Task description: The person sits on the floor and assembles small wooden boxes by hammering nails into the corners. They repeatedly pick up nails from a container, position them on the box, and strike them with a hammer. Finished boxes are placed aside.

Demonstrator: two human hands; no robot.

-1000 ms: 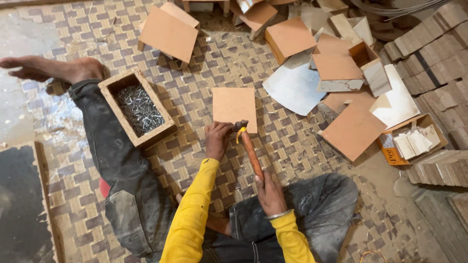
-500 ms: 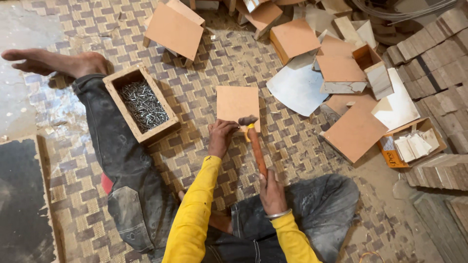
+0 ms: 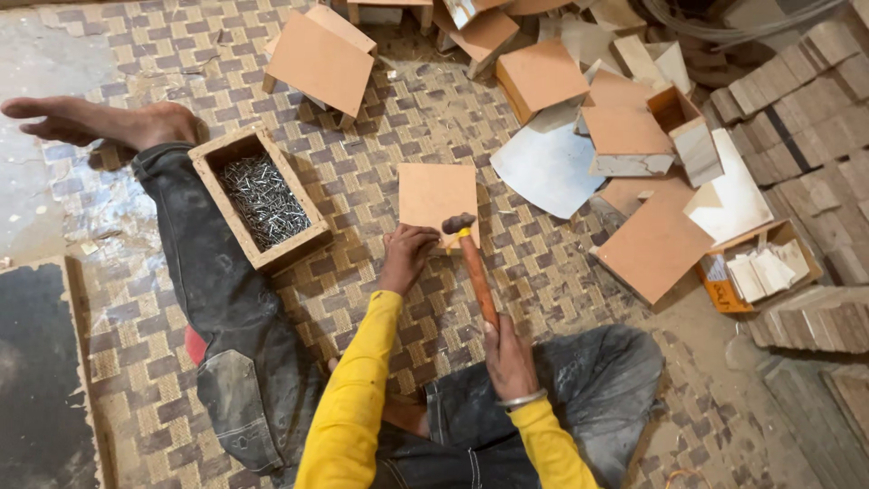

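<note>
A square brown board (image 3: 436,192) lies flat on the woven mat in front of me. My left hand (image 3: 406,255) rests at its near edge, fingers pinched together on something too small to see. My right hand (image 3: 507,355) grips the orange wooden handle of a hammer (image 3: 472,267), whose dark head hovers over the board's near edge, right beside the left fingers. Both sleeves are yellow.
A wooden box of small nails (image 3: 260,199) sits by my outstretched left leg. Finished board boxes (image 3: 319,59) and loose boards (image 3: 654,244) are piled at the back and right. A cardboard tray of white pieces (image 3: 759,270) and stacked wood strips (image 3: 810,86) lie to the right.
The hammer head has shifted slightly along the board's near edge while the left hand stays pinched beside it. The view has drifted a little.
</note>
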